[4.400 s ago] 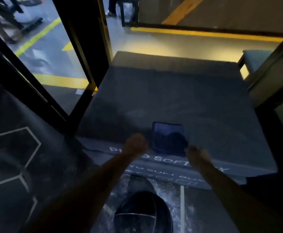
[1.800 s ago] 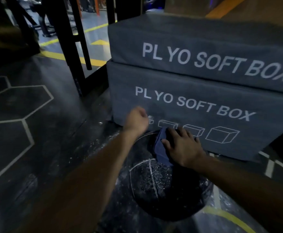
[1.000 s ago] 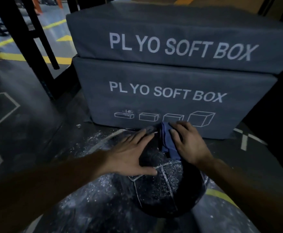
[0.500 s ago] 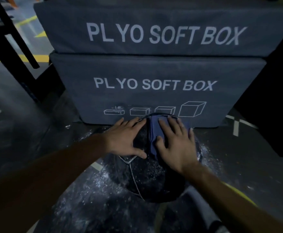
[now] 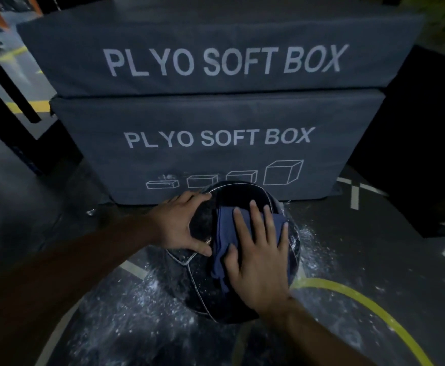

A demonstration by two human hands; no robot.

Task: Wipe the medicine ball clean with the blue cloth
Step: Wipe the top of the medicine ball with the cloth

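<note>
Medicine ball on floor, just near of stacked plyo boxes. Right hand presses blue cloth flat on ball top, fingers straight, spread. Left hand braces ball's left side, fingers extended.

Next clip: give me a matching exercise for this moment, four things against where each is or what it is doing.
Things:
1. left hand
2. right hand
3. blue cloth
4. medicine ball

Places or states:
A. on the floor, in front of the lower plyo box
B. pressed flat on the cloth, fingers straight
C. bare on the ball's left side, fingers spread
D. draped over the ball's top, partly under a palm

Pairs: 1-C, 2-B, 3-D, 4-A
</note>
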